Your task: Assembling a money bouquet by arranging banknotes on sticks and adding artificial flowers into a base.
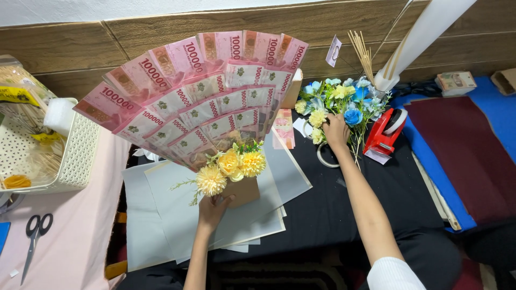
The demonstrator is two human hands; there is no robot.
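Head | left hand [213,208] grip: clenched on banknote fan bouquet [199,102] | right hand [335,130] grip: on flower pile [344,102] | basket [80,145]: sticks

Pink banknotes [199,91] fan out (green-and-white marks along the lower rows); yellow flowers [231,169] beneath; blue and pale-yellow blooms [338,102]; red tape dispenser [382,135]; grey paper [177,215]; cream basket [75,156] with a perforated pattern.

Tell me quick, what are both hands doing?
Left hand: closed, holding the banknote fan bouquet by its base.
Right hand: on the loose flowers; grip cannot be told.
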